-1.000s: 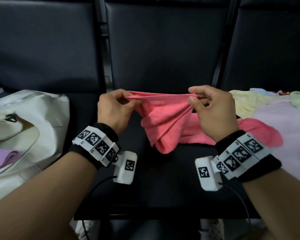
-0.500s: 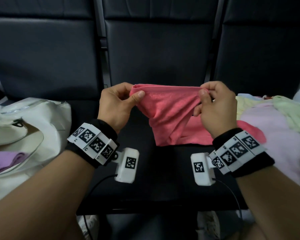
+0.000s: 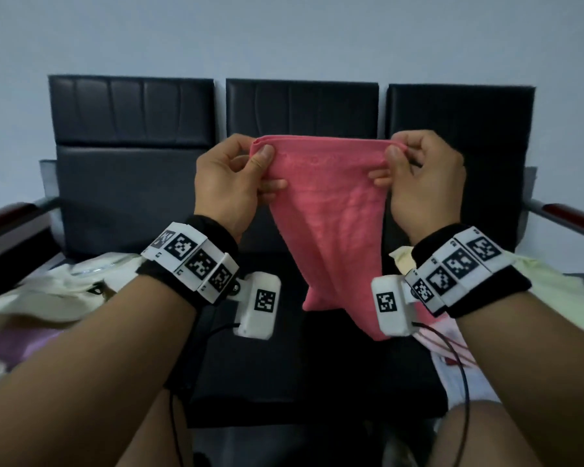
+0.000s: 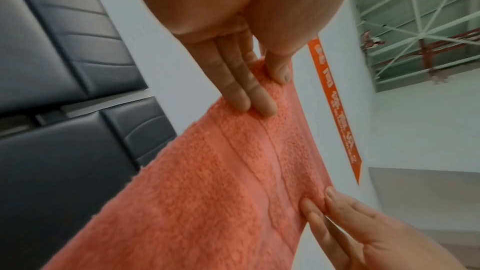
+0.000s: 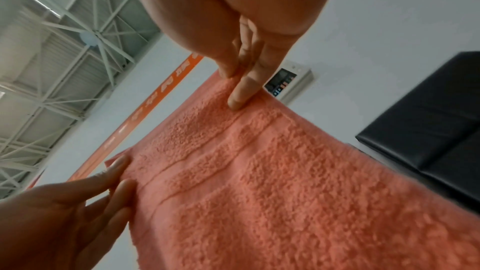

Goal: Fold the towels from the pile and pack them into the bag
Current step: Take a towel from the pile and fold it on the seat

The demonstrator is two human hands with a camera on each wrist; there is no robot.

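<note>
the person holds a pink towel [image 3: 327, 210] up in the air in front of a row of black seats [image 3: 300, 365], well above the seat surface. the left hand [image 3: 230, 183] pinches one top corner between thumb and fingers, and the right hand [image 3: 422, 183] pinches the other, so the top edge runs fairly straight between the two. each grip is a tight pinch on cloth, with the fingers [image 4: 249, 89] lying along the far face of the towel and the thumb pressing the near one. below the edge the cloth narrows and hangs in a loose twist, its low end dangling near the right wrist.

the white bag [image 3: 48, 291] lies on the seat to the left with something purple showing inside. a pile of pale towels [image 3: 547, 298], yellow-green and pink, sits on the seat to the right.

my reading is that this is the opening-out step for one towel: it is lifted and held by its corners but not yet flat or folded. the next move seems to call for getting the hanging part to drop square, then bringing the corners together or laying the cloth on the middle seat for the first fold. the twist at the bottom looks like the thing to sort out first, or the fold may come out lumpy.
</note>
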